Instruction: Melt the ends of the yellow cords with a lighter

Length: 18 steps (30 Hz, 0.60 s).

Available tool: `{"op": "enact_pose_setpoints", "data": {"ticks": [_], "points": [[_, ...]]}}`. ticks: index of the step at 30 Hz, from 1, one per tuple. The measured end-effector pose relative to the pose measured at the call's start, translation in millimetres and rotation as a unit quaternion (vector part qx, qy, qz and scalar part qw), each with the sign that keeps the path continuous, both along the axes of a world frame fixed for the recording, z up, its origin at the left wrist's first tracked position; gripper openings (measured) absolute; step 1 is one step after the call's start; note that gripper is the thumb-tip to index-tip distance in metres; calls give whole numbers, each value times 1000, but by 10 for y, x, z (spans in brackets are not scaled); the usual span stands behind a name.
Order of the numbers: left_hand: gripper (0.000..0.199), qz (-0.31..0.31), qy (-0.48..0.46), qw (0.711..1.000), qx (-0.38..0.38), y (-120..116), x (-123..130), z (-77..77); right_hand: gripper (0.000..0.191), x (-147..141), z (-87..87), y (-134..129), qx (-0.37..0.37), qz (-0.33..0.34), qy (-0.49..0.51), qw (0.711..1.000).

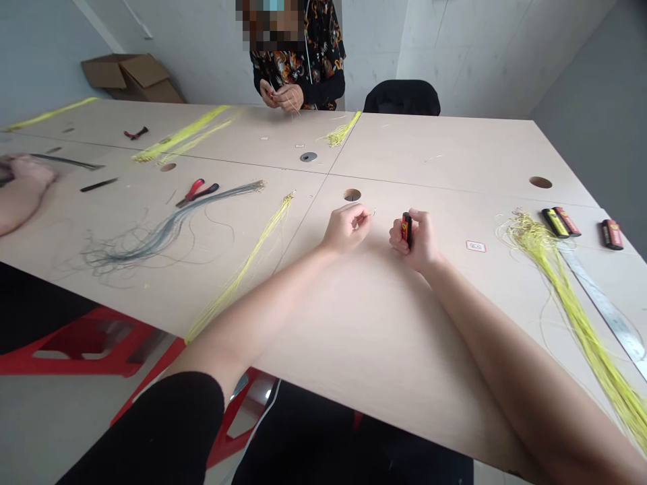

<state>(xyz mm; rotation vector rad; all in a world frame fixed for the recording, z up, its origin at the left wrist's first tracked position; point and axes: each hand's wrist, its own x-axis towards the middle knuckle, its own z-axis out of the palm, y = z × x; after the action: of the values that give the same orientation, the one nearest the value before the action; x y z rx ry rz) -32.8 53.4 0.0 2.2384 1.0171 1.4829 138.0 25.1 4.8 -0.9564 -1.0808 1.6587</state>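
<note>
Head-cam shot looking down at a pale wood bench (455, 155); the left hand (348, 229) has a narrow grip, thumb pinched to the fingertips on a thin wire end (373, 213) that barely pokes out, though it's too tiny to make out much; the right hand (412, 239) has its grip closed around a red-and-black lighter (406, 228), which stands upright with its top showing above the fingers; the hands are near each other but not touching, with a round cable hole (352, 195) just past the left one.

Off to the right there's a pair of matching lighters (561, 222) side by side and a third lighter (612, 234) on its own; a big bundle of yellow wires (550, 283) runs alongside a steel ruler (606, 310), and a small red-edged white label (476, 246) sits nearer the right hand.

Left of the arms are a thinner bunch of yellow wires (247, 266), a tangle of grey wires (151, 236) and red-handled pliers (195, 193); across the bench, a co-worker's hands (283, 96) pinch something thin, and another person's hand (23, 178) rests at the left edge.
</note>
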Motion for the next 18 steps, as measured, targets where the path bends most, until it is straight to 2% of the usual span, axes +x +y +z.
{"op": "enact_pose_setpoints", "data": {"ticks": [6, 11, 18], "points": [[24, -8, -62, 998, -26, -150, 154, 28, 50, -67, -27, -35, -3, 41, 40, 998], [25, -15, -54, 998, 32, -283, 235, 19, 55, -86, -43, -45, 17, 37, 65, 997], [23, -8, -59, 996, 66, -284, 223, -37, 55, -69, -114, -8, 44, 37, 48, 997]]}}
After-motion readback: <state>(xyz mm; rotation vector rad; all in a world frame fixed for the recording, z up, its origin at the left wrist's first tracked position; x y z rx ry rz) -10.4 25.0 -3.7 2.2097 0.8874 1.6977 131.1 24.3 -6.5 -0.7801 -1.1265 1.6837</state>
